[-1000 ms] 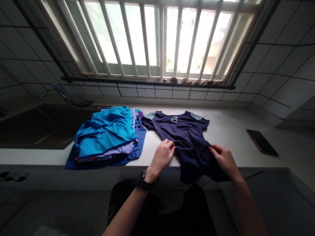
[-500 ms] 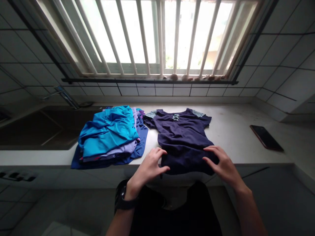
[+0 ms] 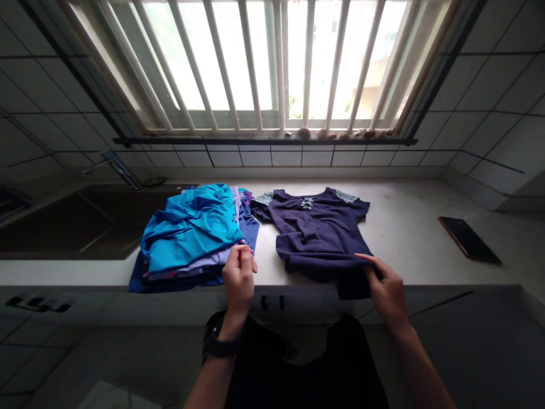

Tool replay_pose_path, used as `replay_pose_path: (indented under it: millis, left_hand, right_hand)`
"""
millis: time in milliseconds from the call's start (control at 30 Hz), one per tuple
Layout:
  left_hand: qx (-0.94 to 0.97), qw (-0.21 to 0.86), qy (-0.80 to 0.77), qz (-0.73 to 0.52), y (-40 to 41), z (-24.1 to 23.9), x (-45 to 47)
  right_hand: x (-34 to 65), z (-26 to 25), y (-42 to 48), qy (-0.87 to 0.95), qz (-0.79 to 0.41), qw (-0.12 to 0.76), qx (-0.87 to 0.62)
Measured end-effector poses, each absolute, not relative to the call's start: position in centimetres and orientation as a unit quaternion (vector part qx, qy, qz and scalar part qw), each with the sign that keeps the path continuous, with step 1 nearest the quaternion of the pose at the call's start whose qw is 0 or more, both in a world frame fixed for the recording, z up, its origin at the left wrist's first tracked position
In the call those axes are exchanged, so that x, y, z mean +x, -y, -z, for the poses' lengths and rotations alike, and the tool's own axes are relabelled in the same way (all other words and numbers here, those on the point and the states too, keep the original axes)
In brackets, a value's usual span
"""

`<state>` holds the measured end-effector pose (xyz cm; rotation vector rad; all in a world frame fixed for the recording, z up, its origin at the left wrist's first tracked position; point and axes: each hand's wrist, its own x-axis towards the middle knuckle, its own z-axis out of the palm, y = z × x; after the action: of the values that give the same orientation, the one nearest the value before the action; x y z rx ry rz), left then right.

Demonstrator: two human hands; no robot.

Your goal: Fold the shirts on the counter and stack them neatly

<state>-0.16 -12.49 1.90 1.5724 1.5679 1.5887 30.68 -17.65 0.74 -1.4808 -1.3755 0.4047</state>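
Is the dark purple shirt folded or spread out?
Spread: the purple shirt lies flat, both sleeves out, on the counter, hem over the edge.

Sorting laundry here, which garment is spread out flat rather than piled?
The dark purple top, lying alone right of the blue pile, its hem under the right hand.

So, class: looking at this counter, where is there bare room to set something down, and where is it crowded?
Widest bare stretch: between the purple top and the phone. A narrow strip separates the top from the clothes pile, partly filled by the left hand. The pile crowds the sink side; the right hand grips the top's hem.
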Motion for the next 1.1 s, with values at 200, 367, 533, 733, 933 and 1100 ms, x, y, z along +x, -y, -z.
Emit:
replay_pose_path:
  millis: [200,367,533,733,933,1100]
  left_hand:
    - [0.785,0.346,-0.437,-0.271,13.5,-2.8,2.0]
    - [0.842,0.181,-0.421,-0.284,14.3,0.0,6.0]
    - [0.729,0.151,-0.493,-0.449,11.9,-0.4,5.6]
    - [0.604,0.115,-0.531,-0.583,8.5,-5.3,2.1]
    - [0.614,0.088,-0.496,-0.608,8.1,-8.4,1.4]
    - [0.683,0.134,-0.470,-0.543,9.4,-6.4,0.7]
  right_hand:
    - [29.7,-3.3,13.3,0.512,-0.378,0.511,-0.578]
    - [28.1,-5.1,12.0,0.438,-0.503,0.523,-0.530]
    - [29.8,-5.3,11.9,0.507,-0.431,0.508,-0.547]
    - [32.3,-5.8,11.9,0.601,-0.105,0.474,-0.635]
    - [31.2,-7.6,12.7,0.583,0.000,0.555,-0.593]
    - [32.6,-6.1,12.3,0.551,-0.132,0.555,-0.609]
